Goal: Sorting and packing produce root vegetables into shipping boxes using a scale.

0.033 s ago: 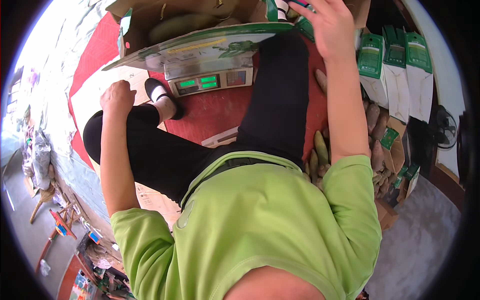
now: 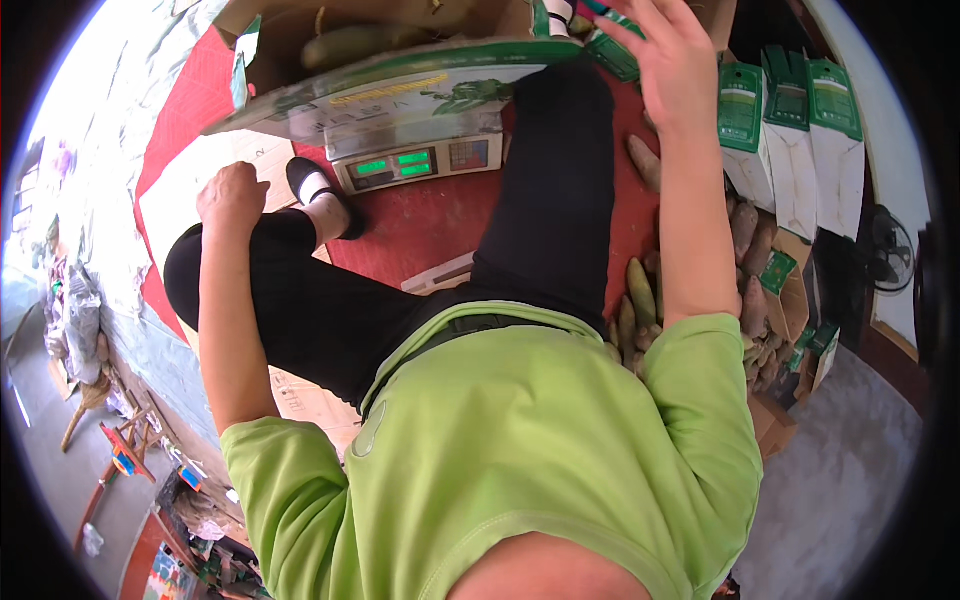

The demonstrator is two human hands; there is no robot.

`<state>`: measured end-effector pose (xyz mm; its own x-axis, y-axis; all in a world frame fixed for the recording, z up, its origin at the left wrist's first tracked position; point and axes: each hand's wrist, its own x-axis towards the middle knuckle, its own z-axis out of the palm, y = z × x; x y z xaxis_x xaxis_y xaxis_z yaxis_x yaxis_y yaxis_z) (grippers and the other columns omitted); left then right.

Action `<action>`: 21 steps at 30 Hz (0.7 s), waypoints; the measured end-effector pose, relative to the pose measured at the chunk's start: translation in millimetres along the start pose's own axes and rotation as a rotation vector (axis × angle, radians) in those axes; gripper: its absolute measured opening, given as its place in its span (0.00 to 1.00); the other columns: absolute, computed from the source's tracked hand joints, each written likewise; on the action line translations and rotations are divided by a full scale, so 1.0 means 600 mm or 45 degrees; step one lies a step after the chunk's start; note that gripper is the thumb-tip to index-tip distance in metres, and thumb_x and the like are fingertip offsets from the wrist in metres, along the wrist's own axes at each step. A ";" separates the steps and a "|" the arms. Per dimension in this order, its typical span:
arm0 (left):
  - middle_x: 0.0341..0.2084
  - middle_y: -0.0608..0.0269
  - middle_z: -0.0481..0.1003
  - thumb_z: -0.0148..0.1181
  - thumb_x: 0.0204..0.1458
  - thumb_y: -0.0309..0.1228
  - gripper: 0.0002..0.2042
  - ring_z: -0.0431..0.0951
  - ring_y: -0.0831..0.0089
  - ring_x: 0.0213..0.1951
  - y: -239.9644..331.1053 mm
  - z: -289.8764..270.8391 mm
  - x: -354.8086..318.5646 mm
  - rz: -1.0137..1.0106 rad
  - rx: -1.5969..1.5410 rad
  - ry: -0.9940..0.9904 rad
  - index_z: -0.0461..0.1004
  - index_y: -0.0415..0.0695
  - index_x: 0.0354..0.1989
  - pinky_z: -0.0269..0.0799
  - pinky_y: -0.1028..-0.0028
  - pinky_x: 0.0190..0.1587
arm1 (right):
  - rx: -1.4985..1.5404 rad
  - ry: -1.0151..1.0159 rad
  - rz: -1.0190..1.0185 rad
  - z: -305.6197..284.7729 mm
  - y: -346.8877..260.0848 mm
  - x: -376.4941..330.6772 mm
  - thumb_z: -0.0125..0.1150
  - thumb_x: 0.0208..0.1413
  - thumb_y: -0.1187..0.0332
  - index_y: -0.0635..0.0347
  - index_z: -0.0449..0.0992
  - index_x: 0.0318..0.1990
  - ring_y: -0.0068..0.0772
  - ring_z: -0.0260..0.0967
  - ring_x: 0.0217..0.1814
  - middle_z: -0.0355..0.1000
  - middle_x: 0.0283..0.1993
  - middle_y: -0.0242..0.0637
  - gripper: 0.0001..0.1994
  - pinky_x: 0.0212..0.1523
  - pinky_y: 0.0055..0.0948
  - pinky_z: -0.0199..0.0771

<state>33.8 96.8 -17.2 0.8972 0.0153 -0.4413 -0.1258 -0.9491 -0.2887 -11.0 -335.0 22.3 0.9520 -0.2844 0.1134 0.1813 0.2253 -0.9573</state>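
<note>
My left hand (image 2: 233, 197) is curled into a loose fist above my bent left knee, with nothing visible in it. My right hand (image 2: 672, 75) reaches forward beside the right end of an open cardboard box (image 2: 420, 97), its fingertips cut off by the upper edge. Between its thumb and fingers shows a thin teal strip (image 2: 598, 7), too little to name. The box has a green and white printed side and holds a long pale-green vegetable (image 2: 365, 45). It sits on a digital scale (image 2: 418, 165) with lit green displays.
Several long root vegetables (image 2: 640, 290) lie on the red floor covering (image 2: 410, 240) to my right. Beyond them stand green and white cartons (image 2: 795, 170) and a black fan (image 2: 888, 250). A flat cardboard sheet (image 2: 175, 190) lies at left. My shod left foot (image 2: 325, 195) is beside the scale.
My right hand has drawn slightly down and to the right. The left hand stays curled in nearly the same place. The view has shifted a little.
</note>
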 end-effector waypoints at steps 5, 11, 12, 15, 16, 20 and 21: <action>0.39 0.51 0.79 0.61 0.51 0.45 0.17 0.78 0.53 0.45 -0.013 0.018 0.031 0.079 0.091 0.000 0.80 0.43 0.36 0.73 0.57 0.46 | -0.382 0.389 0.294 -0.171 0.054 -0.115 0.56 0.61 0.68 0.57 0.76 0.45 0.26 0.72 0.48 0.76 0.45 0.33 0.08 0.46 0.31 0.74; 0.39 0.48 0.79 0.65 0.47 0.46 0.18 0.79 0.53 0.46 0.006 0.019 0.010 0.094 0.213 -0.214 0.81 0.42 0.34 0.73 0.58 0.47 | -0.857 0.522 0.667 -0.260 0.250 -0.348 0.58 0.54 0.75 0.62 0.79 0.39 0.30 0.75 0.38 0.77 0.36 0.37 0.07 0.40 0.31 0.74; 0.38 0.47 0.79 0.65 0.46 0.46 0.19 0.79 0.52 0.45 0.017 0.014 0.011 0.118 0.241 -0.220 0.81 0.40 0.33 0.73 0.58 0.47 | -0.904 0.456 0.690 -0.289 0.292 -0.403 0.60 0.51 0.74 0.61 0.79 0.40 0.38 0.77 0.38 0.77 0.37 0.44 0.08 0.41 0.35 0.75; 0.37 0.47 0.79 0.65 0.47 0.45 0.18 0.79 0.51 0.43 0.032 0.009 0.008 0.132 0.235 -0.212 0.80 0.39 0.30 0.73 0.58 0.46 | -1.355 0.245 0.872 -0.283 0.341 -0.512 0.54 0.52 0.68 0.60 0.80 0.36 0.53 0.76 0.42 0.77 0.37 0.51 0.10 0.42 0.46 0.75; 0.36 0.47 0.79 0.65 0.48 0.44 0.17 0.79 0.51 0.42 0.031 0.012 0.007 0.138 0.234 -0.182 0.80 0.38 0.29 0.73 0.58 0.45 | -1.350 0.264 0.879 -0.280 0.342 -0.533 0.54 0.52 0.68 0.60 0.80 0.36 0.53 0.76 0.42 0.77 0.37 0.51 0.10 0.42 0.46 0.75; 0.33 0.46 0.79 0.63 0.50 0.42 0.15 0.79 0.49 0.39 0.021 0.020 0.015 0.145 0.192 -0.196 0.79 0.39 0.28 0.73 0.56 0.42 | -1.670 0.008 1.241 -0.309 0.335 -0.597 0.56 0.52 0.66 0.56 0.79 0.40 0.51 0.76 0.43 0.76 0.39 0.51 0.10 0.44 0.45 0.74; 0.32 0.45 0.78 0.62 0.50 0.41 0.15 0.78 0.49 0.38 0.019 0.019 0.012 0.194 0.188 -0.118 0.79 0.39 0.29 0.72 0.56 0.40 | -1.811 -0.126 1.292 -0.322 0.334 -0.612 0.56 0.52 0.66 0.53 0.79 0.40 0.52 0.76 0.43 0.77 0.39 0.50 0.10 0.44 0.46 0.75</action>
<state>34.2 89.6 -33.3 0.8213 -0.0891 -0.5634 -0.3232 -0.8866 -0.3309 -371.7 -365.5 -262.7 0.5616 -0.4952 -0.6629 -0.7299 -0.6739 -0.1149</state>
